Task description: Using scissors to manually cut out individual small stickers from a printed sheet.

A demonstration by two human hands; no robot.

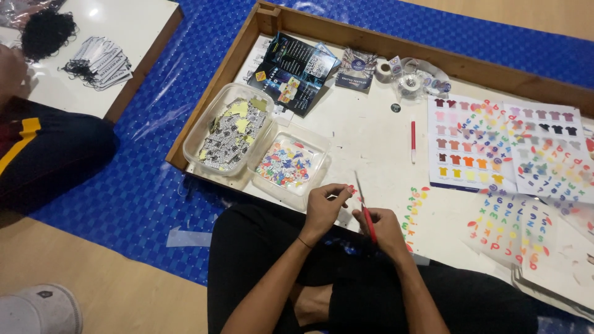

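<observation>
A wooden-rimmed counter (279, 20) carries colourful sticker sheets (504, 142) at right and two clear tubs (230, 132) of cut scraps at left, while near its edge the right hand (385, 228) grips red-handled scissors (365, 210), and the left hand's (323, 207) fingers pinch a small paper piece (337, 196).

Bare white counter (371, 145) lies open ahead of the hands, between the two plastic tubs (286, 162) on the left and the sticker sheets (504, 145) on the right; only a red pen (413, 141) lies across it.
</observation>
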